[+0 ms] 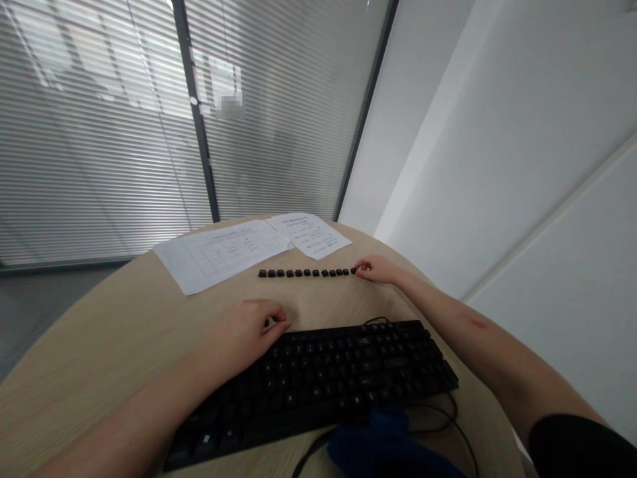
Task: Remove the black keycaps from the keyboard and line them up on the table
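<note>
Table (109, 332) by blinds (99, 146): keycaps (298, 273) in a row

Black keycaps line up across the table, btwn papers (229, 249) & kbd (343, 372). R hand (379, 269) is at the row's right end, fingertips touching the last one; can't tell if grip's clamped. L hand (253, 325) curls by kbd's far edge, thumb & index nearly together; can't tell if anything's inside. Keycaps prob. light, stiff, bit slick, easily nudged askew; best pinched by opp. sides.

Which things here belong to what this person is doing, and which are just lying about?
Seemingly in use:
Row of black keycaps, right hand at one end
Black keyboard, left hand by its far edge

Seemingly just lying about:
Printed papers, untouched
Blue item, unclear what
</note>
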Tool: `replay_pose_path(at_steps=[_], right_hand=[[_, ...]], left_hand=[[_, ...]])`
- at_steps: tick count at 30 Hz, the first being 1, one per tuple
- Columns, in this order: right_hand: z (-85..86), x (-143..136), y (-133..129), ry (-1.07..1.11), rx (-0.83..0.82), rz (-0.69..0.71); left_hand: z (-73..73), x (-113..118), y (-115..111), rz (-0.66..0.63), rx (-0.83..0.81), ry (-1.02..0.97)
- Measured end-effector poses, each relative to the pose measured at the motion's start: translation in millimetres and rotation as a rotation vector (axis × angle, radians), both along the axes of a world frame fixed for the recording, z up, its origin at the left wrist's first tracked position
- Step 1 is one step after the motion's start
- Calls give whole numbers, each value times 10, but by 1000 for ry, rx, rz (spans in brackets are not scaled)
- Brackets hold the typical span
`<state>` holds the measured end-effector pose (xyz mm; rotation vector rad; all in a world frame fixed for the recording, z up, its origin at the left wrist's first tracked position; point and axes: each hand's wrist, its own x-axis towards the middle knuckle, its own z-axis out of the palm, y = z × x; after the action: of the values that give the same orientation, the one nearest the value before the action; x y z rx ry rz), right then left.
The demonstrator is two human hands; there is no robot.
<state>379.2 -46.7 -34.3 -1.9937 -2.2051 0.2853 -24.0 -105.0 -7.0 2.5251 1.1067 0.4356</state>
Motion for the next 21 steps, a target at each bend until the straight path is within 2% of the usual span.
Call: replay_pose_path(at_steps=[6, 12, 17, 19, 20, 21], right_hand=[[29, -61, -7, -20, 7, 13], [72, -90, -73, 55, 56, -24], [213, -48, -305, 166, 259, -144], [285, -60, -481, 279, 373, -204], [319, -82, -588, 389, 430, -222], [350, -115, -706, 597, 488, -223]], left_hand=[[12, -2, -21, -19, 5, 7], [1, -9, -10, -4, 8, 14], [-30, -11, 13, -14, 12, -24], [-38, -7, 16, -4, 8, -11], [-40, -4, 15, 0, 7, 0], [-40, 1, 13, 1, 2, 14]])
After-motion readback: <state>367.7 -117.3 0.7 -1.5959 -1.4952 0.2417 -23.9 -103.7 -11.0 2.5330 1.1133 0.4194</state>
